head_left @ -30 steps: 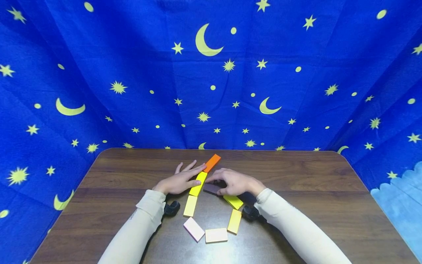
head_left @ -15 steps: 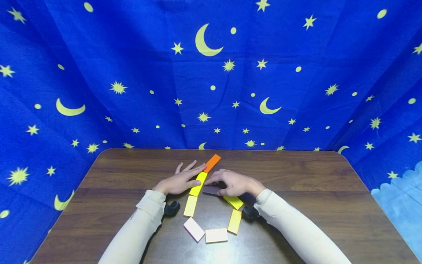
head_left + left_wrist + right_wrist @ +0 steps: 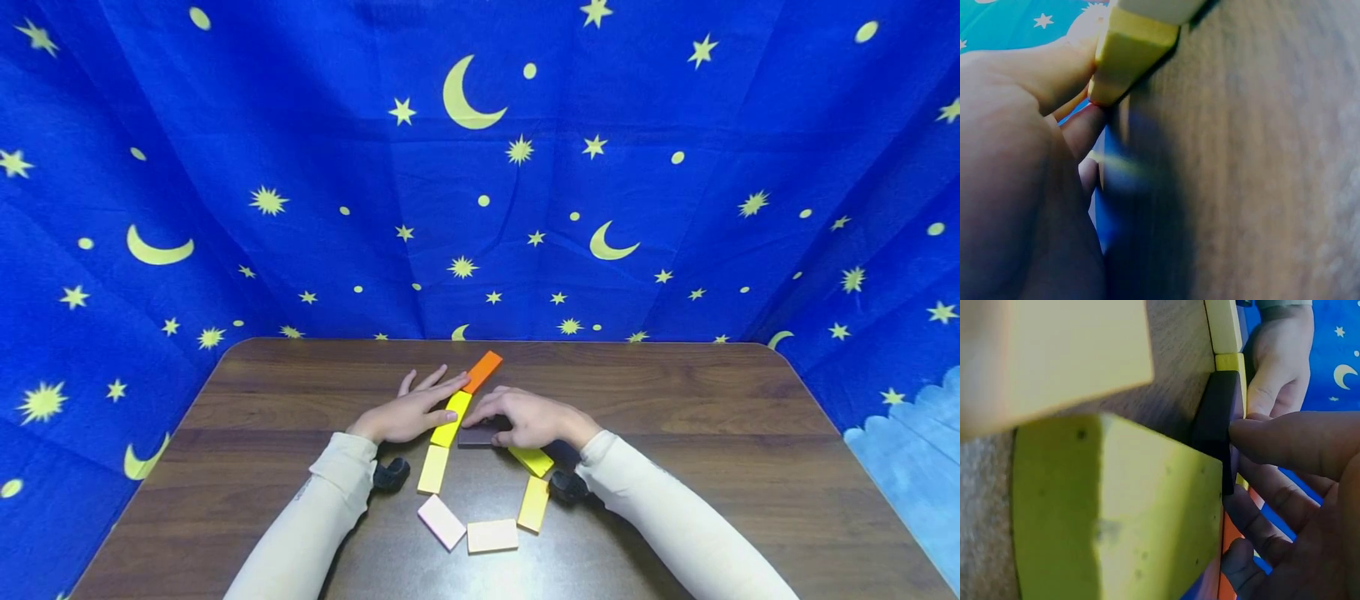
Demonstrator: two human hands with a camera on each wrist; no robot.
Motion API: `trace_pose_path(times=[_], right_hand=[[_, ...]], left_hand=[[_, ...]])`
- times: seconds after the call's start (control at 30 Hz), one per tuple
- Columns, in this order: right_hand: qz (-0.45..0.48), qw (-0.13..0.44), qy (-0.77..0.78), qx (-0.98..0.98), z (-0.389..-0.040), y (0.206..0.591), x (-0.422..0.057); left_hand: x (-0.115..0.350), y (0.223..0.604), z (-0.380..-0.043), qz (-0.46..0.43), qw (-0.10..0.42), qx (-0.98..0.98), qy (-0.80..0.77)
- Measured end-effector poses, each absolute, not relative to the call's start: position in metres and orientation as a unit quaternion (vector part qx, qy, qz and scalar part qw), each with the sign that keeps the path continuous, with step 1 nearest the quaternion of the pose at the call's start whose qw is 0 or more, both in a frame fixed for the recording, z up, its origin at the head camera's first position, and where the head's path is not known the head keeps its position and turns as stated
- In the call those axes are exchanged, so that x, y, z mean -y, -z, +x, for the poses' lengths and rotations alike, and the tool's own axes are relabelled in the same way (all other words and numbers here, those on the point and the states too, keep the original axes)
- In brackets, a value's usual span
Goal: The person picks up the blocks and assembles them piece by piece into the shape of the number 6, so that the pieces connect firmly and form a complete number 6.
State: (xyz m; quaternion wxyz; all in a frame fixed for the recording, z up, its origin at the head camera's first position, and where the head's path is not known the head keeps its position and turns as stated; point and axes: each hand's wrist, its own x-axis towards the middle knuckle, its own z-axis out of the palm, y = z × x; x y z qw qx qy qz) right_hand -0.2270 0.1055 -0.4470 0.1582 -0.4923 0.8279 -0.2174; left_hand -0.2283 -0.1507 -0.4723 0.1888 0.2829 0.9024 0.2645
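Note:
My left hand (image 3: 405, 415) lies with straight, spread fingers along the far left of a row of flat blocks. Its thumb rests on a bright yellow block (image 3: 447, 434), and a fingertip reaches the orange block (image 3: 484, 369) beyond. My right hand (image 3: 538, 417) pinches a dark block (image 3: 476, 437) between thumb and fingers; the right wrist view shows the thumb on the dark block's (image 3: 1217, 406) face. One end of it sits close beside the bright yellow block, while the hand hides the other. An olive-yellow block (image 3: 534, 462) shows just below the right hand.
Nearer the person, a pale yellow block (image 3: 432, 471), a pink block (image 3: 442, 522), a cream block (image 3: 492, 536) and an amber block (image 3: 533, 505) curve round in a loop on the wooden table (image 3: 712, 467). A blue starry cloth (image 3: 337, 150) hangs behind.
The dark block has turned slightly, its left end shifting a little left and toward the person with my right fingers. My left hand keeps its place.

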Motion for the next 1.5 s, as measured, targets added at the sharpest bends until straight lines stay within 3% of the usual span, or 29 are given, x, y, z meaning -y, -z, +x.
trace_pose_path(times=[0.43, 0.8, 1.5], right_hand=[[-0.443, 0.121, 0.247, -0.853, -0.218, 0.440, -0.140], [-0.430, 0.160, 0.252, -0.852, -0.210, 0.442, -0.172], [-0.434, 0.159, 0.251, -0.850, -0.206, 0.451, -0.167]], left_hand=[[0.151, 0.474, -0.228, 0.292, 0.181, -0.899, -0.272], [0.151, 0.474, -0.227, 0.300, 0.176, -0.897, -0.273], [0.151, 0.472, -0.227, 0.290, 0.186, -0.897, -0.276]])
